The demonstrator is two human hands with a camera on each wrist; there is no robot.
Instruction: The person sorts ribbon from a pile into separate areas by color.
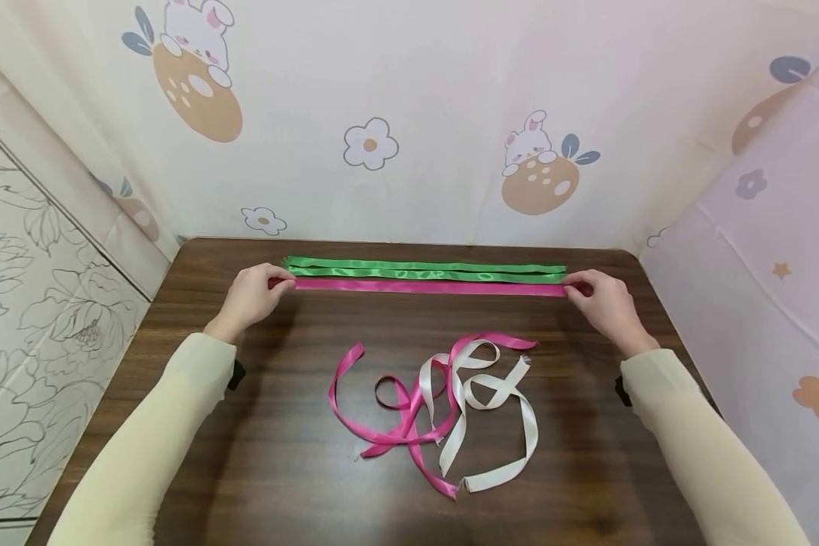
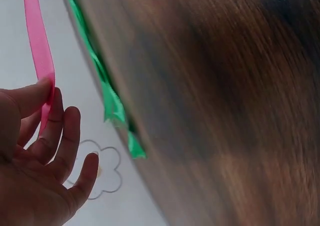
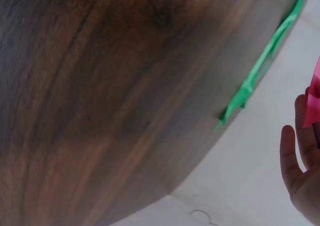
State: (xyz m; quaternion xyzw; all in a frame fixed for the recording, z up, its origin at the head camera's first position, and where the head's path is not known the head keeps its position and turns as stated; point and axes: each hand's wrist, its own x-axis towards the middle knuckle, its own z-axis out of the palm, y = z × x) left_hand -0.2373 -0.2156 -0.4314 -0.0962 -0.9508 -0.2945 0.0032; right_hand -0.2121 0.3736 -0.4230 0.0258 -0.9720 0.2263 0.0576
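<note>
A pink satin ribbon [image 1: 423, 287] stretches straight between my two hands, just in front of two green ribbons [image 1: 409, 273] in the head view. My left hand [image 1: 255, 294] pinches its left end between thumb and fingers, and the pink ribbon [image 2: 39, 40] is raised off the table in the left wrist view. At the other end my right hand [image 1: 604, 303] pinches the pink ribbon. Only part of the right hand [image 3: 305, 161] shows in its wrist view. The green ribbons lie side by side along the table's far edge, their left ends frayed.
Nearer to me on the brown wooden table [image 1: 280, 470], loose pink ribbons [image 1: 344, 421] lie tangled with white ribbons [image 1: 531, 432]. A patterned curtain [image 1: 444, 91] hangs behind the table, and a pale one [image 1: 757, 273] stands along the right side.
</note>
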